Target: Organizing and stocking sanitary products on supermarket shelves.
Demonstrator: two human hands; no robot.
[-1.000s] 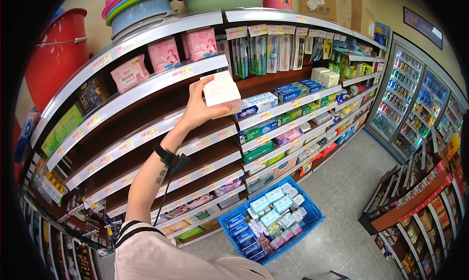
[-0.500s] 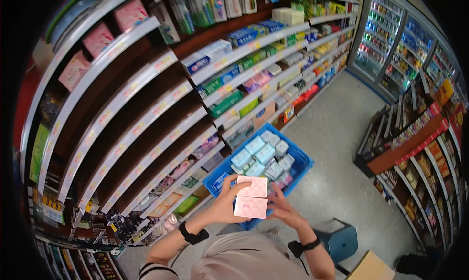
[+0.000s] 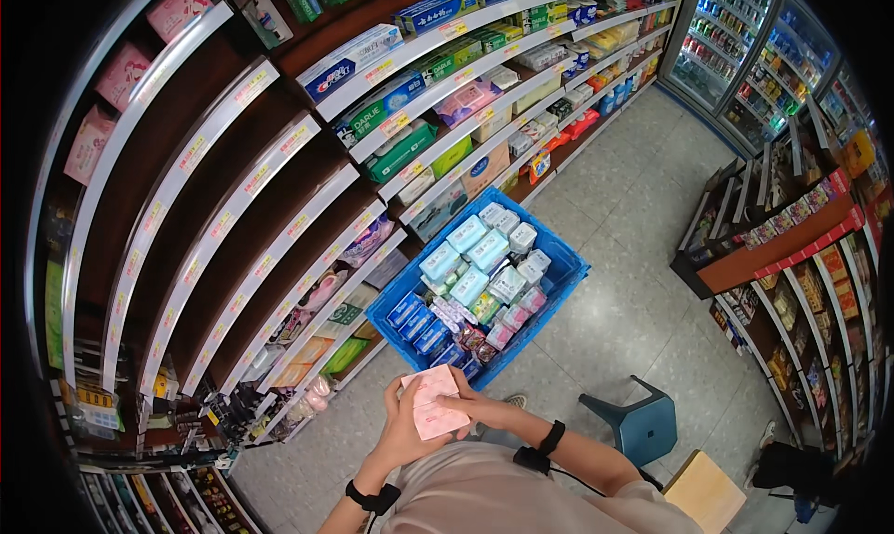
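1. In front of the person's torso, just short of the blue crate's [image 3: 542, 321] near corner in the view, the pink packaging [image 3: 434, 405] was held between both hands.
2. The left hand [image 3: 402, 433] gripped it along its left side, fingers curled around the edge.
3. The right hand [image 3: 472, 405] gripped it from the right, its thumb across the upper face.
4. Beyond, the crate stood on the floor [image 3: 619, 297], holding light-blue packs [image 3: 488, 250] and dark-blue packs [image 3: 430, 337].
5. To the right stood a teal stool [image 3: 649, 428].

Pink boxes [image 3: 434, 423] (faintly printed), adjoining, tilted, between left hand [image 3: 399, 432] and right hand [image 3: 477, 406].
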